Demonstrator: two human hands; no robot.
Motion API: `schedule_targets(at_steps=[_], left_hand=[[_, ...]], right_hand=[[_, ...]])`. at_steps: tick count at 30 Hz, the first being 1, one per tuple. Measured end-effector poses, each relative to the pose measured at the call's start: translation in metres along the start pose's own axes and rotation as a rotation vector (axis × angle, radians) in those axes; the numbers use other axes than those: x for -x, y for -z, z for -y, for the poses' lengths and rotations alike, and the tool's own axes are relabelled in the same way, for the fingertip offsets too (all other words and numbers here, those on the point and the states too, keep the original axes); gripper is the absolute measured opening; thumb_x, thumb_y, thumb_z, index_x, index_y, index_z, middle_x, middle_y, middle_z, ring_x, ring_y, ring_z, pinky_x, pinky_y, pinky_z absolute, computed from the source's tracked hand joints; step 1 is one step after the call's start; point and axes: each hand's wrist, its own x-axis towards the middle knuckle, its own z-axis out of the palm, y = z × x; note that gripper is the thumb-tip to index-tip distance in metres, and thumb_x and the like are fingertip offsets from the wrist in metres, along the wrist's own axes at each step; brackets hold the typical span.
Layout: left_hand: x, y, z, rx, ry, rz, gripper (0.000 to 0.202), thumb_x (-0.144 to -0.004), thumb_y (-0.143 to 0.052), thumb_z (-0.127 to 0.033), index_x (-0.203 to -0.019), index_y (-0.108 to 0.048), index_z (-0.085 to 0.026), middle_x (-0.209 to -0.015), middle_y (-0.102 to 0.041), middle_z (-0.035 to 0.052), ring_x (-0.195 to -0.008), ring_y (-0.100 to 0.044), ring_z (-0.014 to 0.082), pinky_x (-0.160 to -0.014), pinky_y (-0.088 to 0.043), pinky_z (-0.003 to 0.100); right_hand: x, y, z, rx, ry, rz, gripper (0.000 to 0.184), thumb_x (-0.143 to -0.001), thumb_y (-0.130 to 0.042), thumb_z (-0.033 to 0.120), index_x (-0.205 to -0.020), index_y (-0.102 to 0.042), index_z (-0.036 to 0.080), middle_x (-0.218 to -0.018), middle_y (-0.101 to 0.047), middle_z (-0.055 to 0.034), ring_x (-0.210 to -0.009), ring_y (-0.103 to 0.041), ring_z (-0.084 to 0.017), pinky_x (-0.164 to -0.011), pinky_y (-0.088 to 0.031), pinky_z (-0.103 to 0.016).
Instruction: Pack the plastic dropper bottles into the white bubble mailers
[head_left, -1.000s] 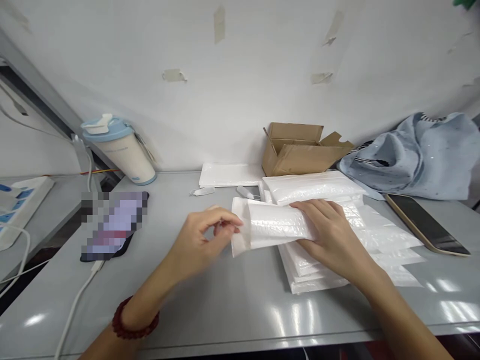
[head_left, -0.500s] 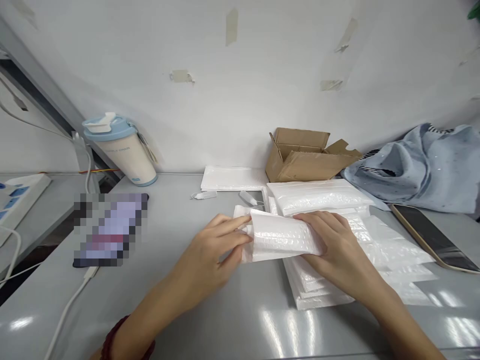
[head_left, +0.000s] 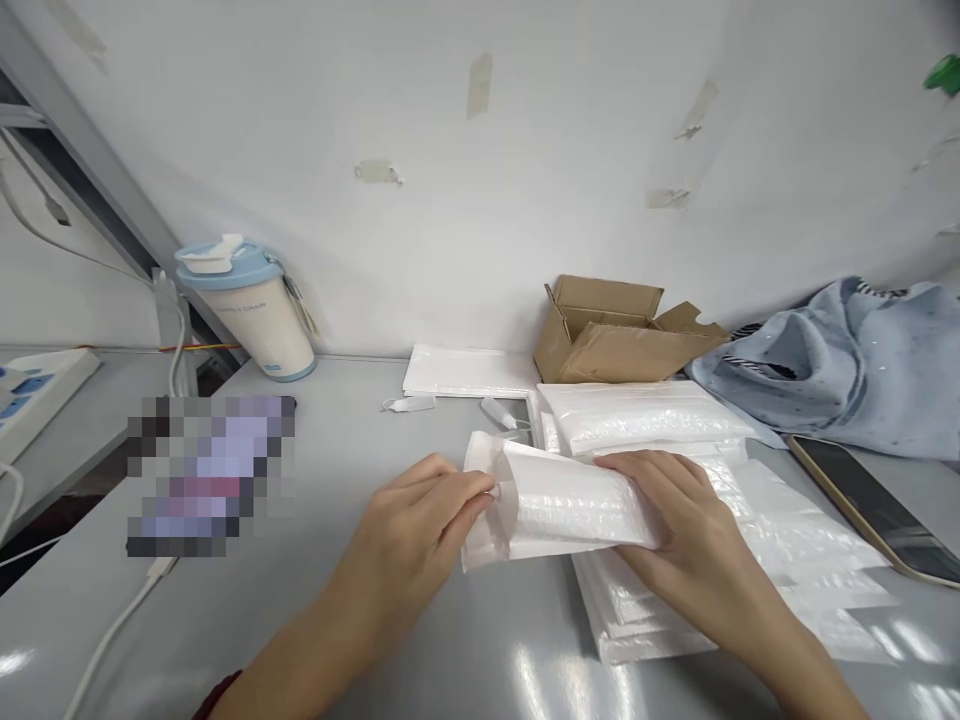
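Note:
A white bubble mailer lies across a stack of similar mailers on the grey table, its open mouth pointing left. My right hand is wrapped round the mailer's body and holds it down. My left hand is at the mouth, fingertips pinched on the mailer's open edge; whether anything small is between them is hidden. More mailers are piled behind.
An open cardboard box stands at the back wall, with a flat white mailer beside it. A blue-lidded cup stands at the back left. A phone and a blue cloth lie right. A cable and power strip are at left.
My left hand moved right from a loose pinch beside the mailer to its open mouth and closed on the edge. The view shifted slightly; my right hand kept its hold.

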Motion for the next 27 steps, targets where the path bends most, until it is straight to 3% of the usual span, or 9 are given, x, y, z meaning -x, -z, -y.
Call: schedule_targets(at_steps=[4, 6, 9, 12, 16, 19, 23, 25, 27], left_hand=[[0.004, -0.007, -0.004, 0.047, -0.052, -0.022, 0.020, -0.087, -0.053, -0.006, -0.088, -0.068, -0.020, -0.078, -0.064, 0.0017, -0.073, -0.054, 0.0128, -0.061, -0.047, 0.022], [0.006, -0.010, -0.007, -0.013, 0.018, -0.064, 0.022, -0.085, -0.056, -0.008, -0.081, -0.071, -0.024, -0.097, -0.063, 0.0046, -0.091, -0.052, 0.0184, -0.074, -0.050, 0.030], [0.006, -0.010, -0.010, -0.066, 0.180, -0.111, 0.022, -0.083, -0.060, -0.016, -0.075, -0.074, -0.030, -0.132, -0.047, 0.0035, -0.121, -0.036, 0.0287, -0.093, -0.045, 0.048], [0.003, -0.007, -0.010, 0.093, 0.376, -0.027, 0.015, -0.081, -0.064, -0.024, -0.076, -0.076, -0.032, -0.148, -0.033, -0.0023, -0.134, -0.024, 0.0331, -0.100, -0.041, 0.055], [0.000, -0.007, -0.009, 0.290, 0.553, 0.152, 0.014, -0.077, -0.067, -0.023, -0.076, -0.077, -0.032, -0.142, -0.044, 0.0014, -0.134, -0.030, 0.0340, -0.099, -0.043, 0.055], [0.001, -0.011, -0.008, 0.311, 0.489, 0.223, 0.021, -0.076, -0.064, -0.014, -0.076, -0.077, -0.030, -0.135, -0.052, 0.0042, -0.135, -0.030, 0.0323, -0.101, -0.042, 0.054], [-0.002, -0.003, -0.003, 0.272, 0.337, 0.297, 0.021, -0.080, -0.060, -0.017, -0.074, -0.076, -0.028, -0.141, -0.048, 0.0024, -0.138, -0.025, 0.0315, -0.103, -0.039, 0.053], [-0.006, 0.007, 0.003, 0.273, 0.277, 0.272, 0.019, -0.084, -0.058, -0.024, -0.078, -0.076, -0.029, -0.139, -0.050, 0.0011, -0.136, -0.030, 0.0299, -0.104, -0.037, 0.053], [-0.010, 0.014, 0.018, 0.262, 0.285, 0.155, 0.020, -0.088, -0.055, -0.031, -0.084, -0.074, -0.028, -0.132, -0.057, 0.0029, -0.129, -0.041, 0.0273, -0.103, -0.038, 0.051]], right_hand=[[0.000, 0.000, 0.004, -0.009, 0.012, 0.002, 0.044, -0.071, -0.055, 0.017, -0.115, -0.050, 0.021, -0.098, -0.062, -0.0038, -0.092, -0.058, -0.021, -0.083, -0.041, -0.039], [0.001, -0.001, 0.007, -0.010, 0.020, -0.006, 0.043, -0.072, -0.056, 0.017, -0.115, -0.050, 0.021, -0.096, -0.062, -0.0035, -0.089, -0.058, -0.021, -0.085, -0.040, -0.040], [0.001, -0.002, 0.010, -0.015, 0.042, -0.038, 0.041, -0.075, -0.057, 0.019, -0.115, -0.049, 0.020, -0.096, -0.062, -0.0038, -0.087, -0.058, -0.020, -0.086, -0.039, -0.040], [0.000, -0.003, 0.012, -0.031, 0.060, -0.045, 0.041, -0.076, -0.056, 0.020, -0.116, -0.048, 0.019, -0.096, -0.061, -0.0047, -0.088, -0.058, -0.021, -0.086, -0.039, -0.040], [0.001, -0.005, 0.014, -0.048, 0.091, -0.025, 0.041, -0.075, -0.054, 0.016, -0.115, -0.048, 0.018, -0.100, -0.061, -0.0058, -0.092, -0.056, -0.021, -0.090, -0.036, -0.042], [0.002, -0.006, 0.015, -0.039, 0.108, -0.006, 0.041, -0.074, -0.053, 0.013, -0.115, -0.048, 0.018, -0.101, -0.061, -0.0056, -0.093, -0.056, -0.021, -0.092, -0.034, -0.043], [0.001, -0.005, 0.015, -0.044, 0.101, -0.007, 0.040, -0.076, -0.053, 0.015, -0.115, -0.048, 0.021, -0.101, -0.062, -0.0051, -0.093, -0.057, -0.021, -0.090, -0.035, -0.043], [0.001, -0.004, 0.013, -0.053, 0.077, -0.015, 0.039, -0.076, -0.053, 0.017, -0.115, -0.048, 0.022, -0.100, -0.062, -0.0051, -0.093, -0.058, -0.022, -0.088, -0.037, -0.042], [0.000, -0.003, 0.011, -0.051, 0.048, -0.026, 0.039, -0.077, -0.054, 0.020, -0.115, -0.048, 0.023, -0.100, -0.063, -0.0052, -0.091, -0.059, -0.022, -0.086, -0.039, -0.042]])
